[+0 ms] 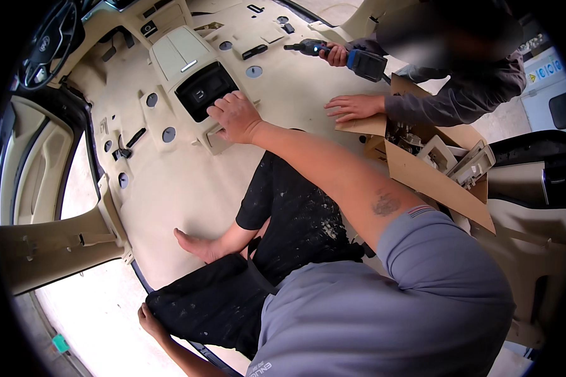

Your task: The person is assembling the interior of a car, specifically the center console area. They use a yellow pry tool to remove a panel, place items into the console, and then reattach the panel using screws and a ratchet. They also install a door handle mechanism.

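My right hand point(236, 118) grips the rear end of a beige centre console point(177, 55), fingers bent over its edge and thumb below. Beside those fingers is the console's black recessed panel point(201, 94). At the lower left, my left hand point(149, 320) rests against the black shorts point(207, 301) near my knee; its fingers are mostly hidden. Across on the right, another person holds a black and blue cordless power tool point(366, 64) in one hand. That person's other hand point(355, 107) lies flat near a cardboard box flap.
An opened cardboard box point(431, 182) holds several beige trim pieces point(475, 164). Beige carpet point(163, 188) covers the car floor, with round dark holes and black brackets point(129, 143). A steering wheel point(47, 44) stands at the upper left, above an opened door point(34, 163).
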`<control>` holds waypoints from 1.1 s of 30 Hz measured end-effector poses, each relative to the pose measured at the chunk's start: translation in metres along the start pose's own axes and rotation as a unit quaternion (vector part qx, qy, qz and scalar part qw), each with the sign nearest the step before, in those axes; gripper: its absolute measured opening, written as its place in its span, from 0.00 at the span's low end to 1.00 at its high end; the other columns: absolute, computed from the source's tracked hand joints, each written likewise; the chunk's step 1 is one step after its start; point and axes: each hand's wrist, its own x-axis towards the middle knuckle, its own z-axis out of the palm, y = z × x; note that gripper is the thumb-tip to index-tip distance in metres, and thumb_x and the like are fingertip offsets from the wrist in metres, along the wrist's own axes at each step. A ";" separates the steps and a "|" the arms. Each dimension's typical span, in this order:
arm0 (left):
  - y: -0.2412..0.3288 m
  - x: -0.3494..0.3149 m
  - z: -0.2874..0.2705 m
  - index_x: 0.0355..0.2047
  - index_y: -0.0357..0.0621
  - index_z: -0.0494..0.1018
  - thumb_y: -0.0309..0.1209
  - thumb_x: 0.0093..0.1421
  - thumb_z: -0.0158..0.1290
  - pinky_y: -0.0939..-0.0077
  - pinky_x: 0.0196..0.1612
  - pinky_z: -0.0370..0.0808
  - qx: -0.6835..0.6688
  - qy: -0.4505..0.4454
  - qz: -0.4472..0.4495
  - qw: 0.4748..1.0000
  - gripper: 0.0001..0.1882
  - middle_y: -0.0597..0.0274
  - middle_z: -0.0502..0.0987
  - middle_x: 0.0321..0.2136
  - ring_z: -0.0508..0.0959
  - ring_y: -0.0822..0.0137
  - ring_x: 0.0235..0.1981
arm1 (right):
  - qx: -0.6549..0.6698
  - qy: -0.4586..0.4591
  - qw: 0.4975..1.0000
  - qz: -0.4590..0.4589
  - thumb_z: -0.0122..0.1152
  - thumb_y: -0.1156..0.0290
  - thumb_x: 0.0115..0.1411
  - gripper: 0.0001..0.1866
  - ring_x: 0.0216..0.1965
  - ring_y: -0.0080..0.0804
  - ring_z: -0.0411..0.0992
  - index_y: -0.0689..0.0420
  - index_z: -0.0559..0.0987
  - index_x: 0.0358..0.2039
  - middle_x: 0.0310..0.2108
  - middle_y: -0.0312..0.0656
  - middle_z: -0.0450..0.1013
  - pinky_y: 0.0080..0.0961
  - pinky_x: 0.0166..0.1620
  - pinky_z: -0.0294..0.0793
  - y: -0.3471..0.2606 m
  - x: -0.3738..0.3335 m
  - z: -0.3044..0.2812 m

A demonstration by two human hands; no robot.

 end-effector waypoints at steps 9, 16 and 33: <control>0.018 0.003 -0.010 0.52 0.25 0.77 0.44 0.72 0.48 0.60 0.49 0.78 0.025 -0.005 -0.025 0.999 0.28 0.39 0.82 0.45 0.81 0.51 0.43 | 0.007 0.010 1.000 0.007 0.77 0.60 0.40 0.26 0.45 0.34 0.67 0.43 0.75 0.41 0.37 0.32 0.68 0.36 0.56 0.63 0.005 -0.002 0.006; 0.084 0.018 -0.006 0.39 0.24 0.79 0.39 0.68 0.54 0.60 0.41 0.77 0.186 -0.072 0.000 0.980 0.22 0.44 0.81 0.30 0.78 0.56 0.30 | -0.031 0.038 0.999 0.010 0.71 0.61 0.45 0.19 0.43 0.31 0.66 0.42 0.74 0.37 0.35 0.30 0.66 0.35 0.55 0.62 0.005 -0.005 0.015; 0.088 0.051 0.026 0.37 0.26 0.82 0.51 0.63 0.56 0.50 0.46 0.76 0.418 -0.104 -0.023 0.902 0.30 0.34 0.83 0.33 0.83 0.39 0.38 | -0.038 0.046 0.998 -0.003 0.60 0.66 0.51 0.08 0.40 0.31 0.67 0.43 0.73 0.33 0.32 0.31 0.66 0.34 0.52 0.63 0.005 -0.003 0.012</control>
